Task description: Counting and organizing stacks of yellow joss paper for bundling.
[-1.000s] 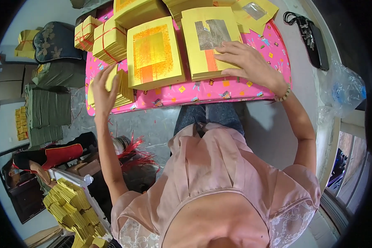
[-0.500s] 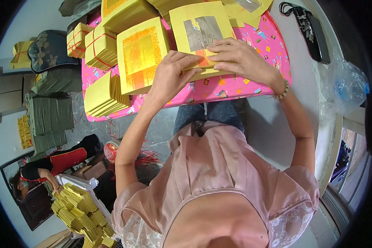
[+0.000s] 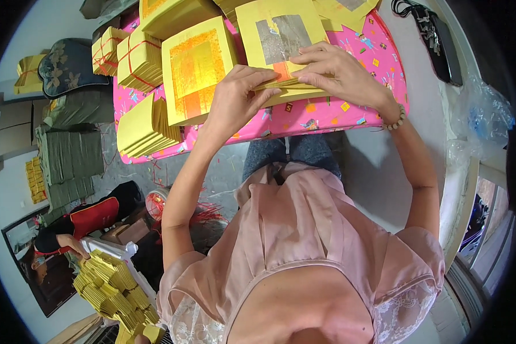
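Note:
A stack of yellow paper sheets (image 3: 249, 34), with a silver patch and an orange strip on top, lies on the pink table. Its near edge is pinched from both sides. My left hand (image 3: 241, 92) is closed on the left part, thumb below and fingers on top. On the right part, my right hand (image 3: 341, 74), with a beaded bracelet at its wrist, is closed with fingers bent over the edge. Between the hands, a few sheet edges show slightly raised. Left of it stands another yellow stack with a gold patch (image 3: 198, 69), not touched.
Bundles tied with red string (image 3: 140, 63) and a loose yellow pile (image 3: 146, 132) stand on the pink tablecloth (image 3: 321, 117). A black phone-like case with a cord (image 3: 438, 51) lies at right. Lower left, another person (image 3: 94, 221) reaches to stacked yellow paper (image 3: 109, 286).
The fingers of my right hand have curled further over the near edge. Several sheet edges now show between my hands. My left hand has barely moved.

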A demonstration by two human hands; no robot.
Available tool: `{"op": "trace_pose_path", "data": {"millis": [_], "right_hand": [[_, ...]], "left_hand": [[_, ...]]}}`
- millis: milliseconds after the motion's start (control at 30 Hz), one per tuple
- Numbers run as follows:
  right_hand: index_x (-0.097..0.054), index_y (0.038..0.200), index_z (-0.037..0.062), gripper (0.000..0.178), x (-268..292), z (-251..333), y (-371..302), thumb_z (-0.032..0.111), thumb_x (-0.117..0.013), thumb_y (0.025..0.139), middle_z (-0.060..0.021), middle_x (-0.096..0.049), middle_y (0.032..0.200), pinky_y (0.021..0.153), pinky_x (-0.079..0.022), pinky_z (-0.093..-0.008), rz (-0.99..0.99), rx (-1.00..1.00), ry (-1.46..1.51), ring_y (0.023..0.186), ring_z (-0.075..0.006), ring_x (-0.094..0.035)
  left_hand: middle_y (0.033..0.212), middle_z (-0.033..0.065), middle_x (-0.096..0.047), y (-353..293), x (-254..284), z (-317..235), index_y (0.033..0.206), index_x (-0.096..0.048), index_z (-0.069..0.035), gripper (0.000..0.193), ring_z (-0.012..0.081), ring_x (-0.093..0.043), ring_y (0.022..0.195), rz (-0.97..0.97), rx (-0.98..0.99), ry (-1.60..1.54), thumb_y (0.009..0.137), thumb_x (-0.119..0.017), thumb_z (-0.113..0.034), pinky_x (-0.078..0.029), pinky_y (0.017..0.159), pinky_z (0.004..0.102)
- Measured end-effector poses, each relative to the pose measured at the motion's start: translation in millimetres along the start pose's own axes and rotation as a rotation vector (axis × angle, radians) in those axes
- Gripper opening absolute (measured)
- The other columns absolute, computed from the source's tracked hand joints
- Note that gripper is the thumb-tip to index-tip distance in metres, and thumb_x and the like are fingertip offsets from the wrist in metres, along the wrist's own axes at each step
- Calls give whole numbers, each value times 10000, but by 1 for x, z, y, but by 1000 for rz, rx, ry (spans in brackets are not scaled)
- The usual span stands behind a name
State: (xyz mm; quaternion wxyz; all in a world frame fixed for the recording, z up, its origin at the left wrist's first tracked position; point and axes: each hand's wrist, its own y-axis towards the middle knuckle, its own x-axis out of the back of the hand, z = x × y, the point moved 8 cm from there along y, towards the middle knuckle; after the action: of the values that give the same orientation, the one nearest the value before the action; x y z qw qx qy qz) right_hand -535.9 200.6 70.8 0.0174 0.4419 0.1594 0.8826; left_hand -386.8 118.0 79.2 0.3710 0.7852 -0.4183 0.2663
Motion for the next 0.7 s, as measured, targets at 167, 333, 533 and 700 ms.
{"op": "trace_pose_path", "data": {"millis": [167, 333, 533, 700], "right_hand": [[-762, 1056, 77, 326, 0, 1, -1, 348, -609, 961, -109, -696, 1191, 1025, -441, -426, -4, -6, 3, 1200, -295, -564], [-760, 1062, 77, 331, -1, 0, -1, 354, -607, 963, -107, -695, 1193, 1030, -434, -429, -12, -12, -4, 1202, -297, -563], [-754, 1055, 48, 343, 1, -3, 0, 347, -614, 959, -104, -691, 1194, 1034, -425, -436, -17, -10, 9, 1214, -297, -557], [-707, 1153, 32, 391, 10, 12, -1, 326, -675, 898, -130, -628, 1306, 1071, -402, -435, 40, 0, 12, 1257, -299, -538]], "left_hand": [[1064, 127, -722, -1, -1, 0, 1104, -736, -48, 313, 285, -659, 956, 84, 67, -8, 827, -781, -186, -533, 839, 372], [1072, 136, -721, 0, 0, -3, 1107, -734, -45, 301, 294, -656, 967, 96, 64, -13, 842, -772, -183, -529, 844, 380], [936, 124, -724, 3, 1, -2, 1022, -743, -31, 233, 289, -648, 818, 5, -22, 5, 850, -755, -187, -540, 716, 382], [988, 123, -719, 3, 3, -3, 1067, -730, -47, 213, 303, -646, 885, 48, -37, 70, 866, -719, -117, -525, 773, 387]]}}
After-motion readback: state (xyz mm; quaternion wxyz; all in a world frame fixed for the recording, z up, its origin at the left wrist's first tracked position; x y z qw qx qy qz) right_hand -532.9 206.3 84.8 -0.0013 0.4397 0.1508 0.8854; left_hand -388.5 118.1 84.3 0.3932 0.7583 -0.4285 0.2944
